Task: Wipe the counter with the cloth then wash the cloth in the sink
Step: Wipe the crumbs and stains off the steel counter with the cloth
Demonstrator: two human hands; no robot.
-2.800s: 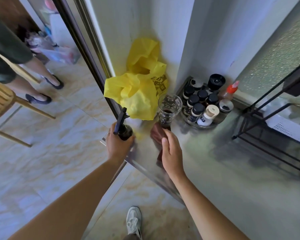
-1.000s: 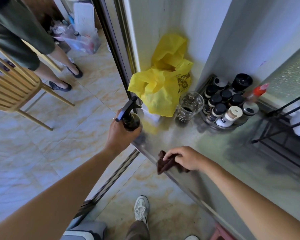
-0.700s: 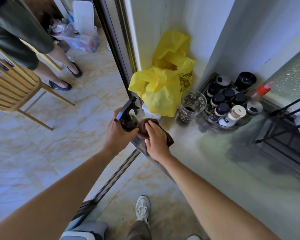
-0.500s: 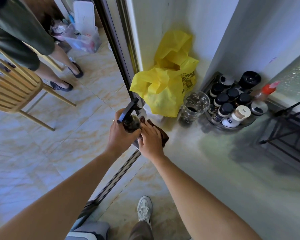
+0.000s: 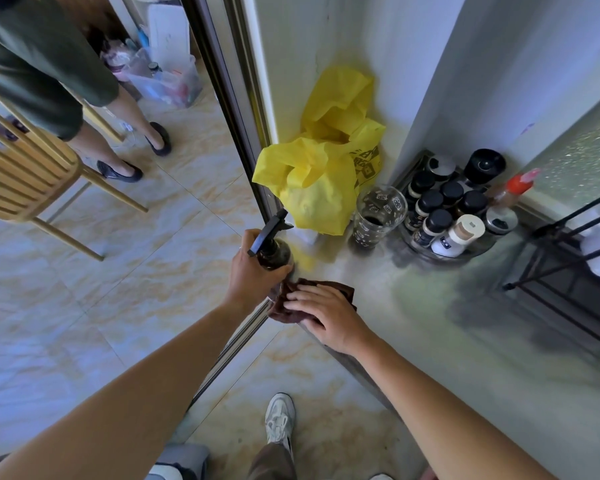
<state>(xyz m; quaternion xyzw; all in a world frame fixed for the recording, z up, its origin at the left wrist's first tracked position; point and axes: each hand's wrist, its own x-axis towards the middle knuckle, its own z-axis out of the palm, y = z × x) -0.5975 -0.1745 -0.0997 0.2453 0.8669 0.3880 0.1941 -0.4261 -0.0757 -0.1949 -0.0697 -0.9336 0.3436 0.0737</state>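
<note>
A dark brown cloth [image 5: 340, 292] lies on the shiny steel counter [image 5: 430, 341], at its near left corner. My right hand [image 5: 323, 315] lies flat on the cloth and presses it down with straight fingers. My left hand [image 5: 253, 271] grips a dark spray bottle [image 5: 274, 252] with a black trigger, just left of the cloth at the counter's end. No sink is in view.
A yellow plastic bag [image 5: 326, 168] stands in the counter's back corner. Beside it are a printed glass [image 5: 374, 216] and a round tray of spice jars [image 5: 454, 209]. A black wire rack [image 5: 568, 258] is at the right. Another person [image 5: 66, 81] and a wooden chair [image 5: 21, 174] are on the left.
My right hand swept the cloth from the front edge up to the corner beside the spray bottle and then slid back a little. My left hand kept holding the bottle in place.
</note>
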